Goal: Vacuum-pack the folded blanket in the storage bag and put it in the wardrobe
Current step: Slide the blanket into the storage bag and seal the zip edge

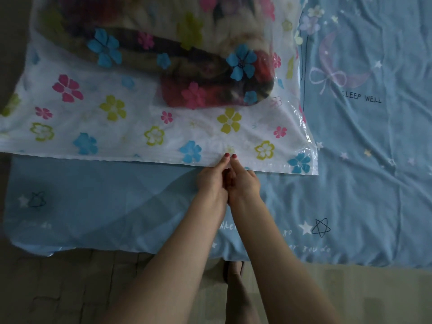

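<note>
Together, left hand and right hand pinch the storage bag edge on the bedsheet.

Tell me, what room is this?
Probably a bedroom. A light blue bed sheet printed with stars, a moon and "SLEEP WELL" covers a bed, and a clear flowered plastic storage bag holding a folded blanket lies on it.

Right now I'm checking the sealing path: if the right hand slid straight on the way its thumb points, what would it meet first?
The right hand pinches the near edge of the storage bag. Straight ahead lies flat, empty bag plastic, then probably the folded blanket bulging inside; depth is hard to judge.
</note>
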